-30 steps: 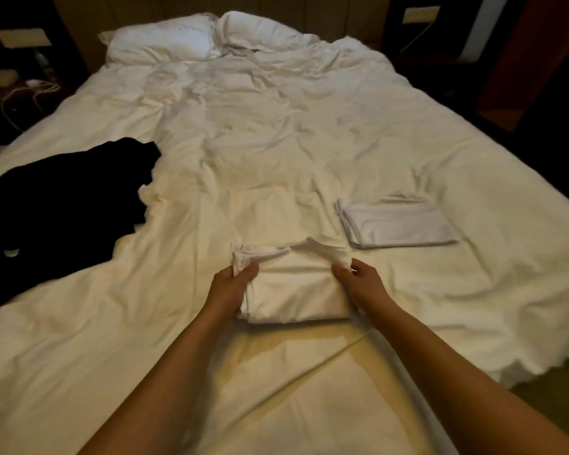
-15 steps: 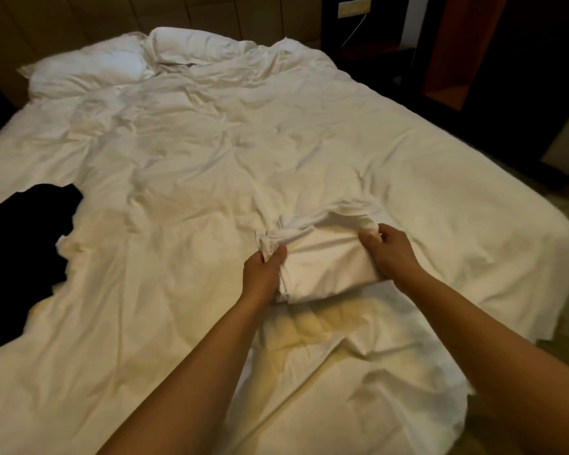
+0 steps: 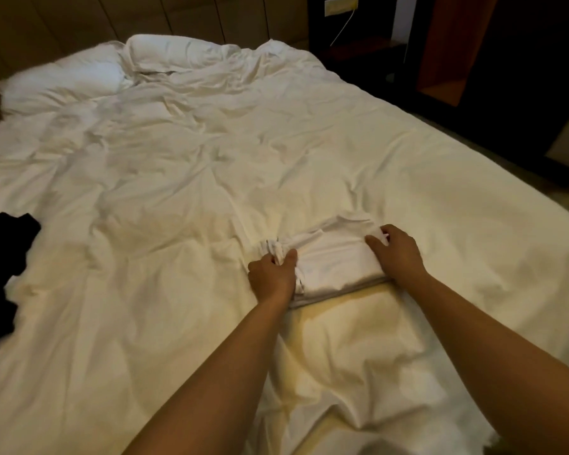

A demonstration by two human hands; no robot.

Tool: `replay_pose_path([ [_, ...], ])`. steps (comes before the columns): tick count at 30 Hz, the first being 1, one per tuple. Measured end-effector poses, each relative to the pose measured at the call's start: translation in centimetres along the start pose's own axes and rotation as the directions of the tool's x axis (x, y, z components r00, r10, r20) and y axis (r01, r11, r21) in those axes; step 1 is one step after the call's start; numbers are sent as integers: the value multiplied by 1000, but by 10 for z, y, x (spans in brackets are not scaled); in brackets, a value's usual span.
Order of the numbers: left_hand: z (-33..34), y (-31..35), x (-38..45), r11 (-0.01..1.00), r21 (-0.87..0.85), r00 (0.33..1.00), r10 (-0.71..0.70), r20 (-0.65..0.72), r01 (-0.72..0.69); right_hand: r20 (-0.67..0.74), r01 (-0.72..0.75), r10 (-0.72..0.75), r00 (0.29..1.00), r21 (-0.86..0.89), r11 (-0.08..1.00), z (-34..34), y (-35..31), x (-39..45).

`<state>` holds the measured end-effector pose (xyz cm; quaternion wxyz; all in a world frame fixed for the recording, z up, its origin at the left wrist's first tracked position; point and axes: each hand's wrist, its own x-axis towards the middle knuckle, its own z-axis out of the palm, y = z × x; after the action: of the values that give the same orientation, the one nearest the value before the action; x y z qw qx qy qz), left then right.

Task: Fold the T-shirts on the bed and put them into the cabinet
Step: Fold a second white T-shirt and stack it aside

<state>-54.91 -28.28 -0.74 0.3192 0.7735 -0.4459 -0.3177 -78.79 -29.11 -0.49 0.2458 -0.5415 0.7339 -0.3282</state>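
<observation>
left hand grips folded white T-shirts | right hand grips opposite edge (fingertips hidden) | black garment cut off

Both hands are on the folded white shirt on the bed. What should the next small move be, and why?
Probably lift the stack. The left hand and right hand grip opposite ends of the folded white T-shirt, which seems to sit on a second folded piece whose edge shows beneath it. Folding looks finished, so carrying comes next.
</observation>
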Motion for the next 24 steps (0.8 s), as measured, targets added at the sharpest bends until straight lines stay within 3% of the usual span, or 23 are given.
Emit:
replay_pose_path([
  [4, 1, -4, 9, 994, -107, 999, 4, 33, 0, -89, 21, -27, 996, -69, 997, 11, 8, -1],
  [13, -6, -11, -15, 950, -312, 999, 8, 38, 5, -2, 5, -5, 1000, 33, 999, 0, -11, 1],
  [20, -12, -17, -35, 957, -289, 996, 15, 93, 12, 2, -19, 19, 1000, 19, 1000, -10, -3, -24],
  [24, -22, -12, -40, 979, -203, 990, 14, 140, 15, -42, 34, -42, 998, -166, 986, -9, -11, -37],
])
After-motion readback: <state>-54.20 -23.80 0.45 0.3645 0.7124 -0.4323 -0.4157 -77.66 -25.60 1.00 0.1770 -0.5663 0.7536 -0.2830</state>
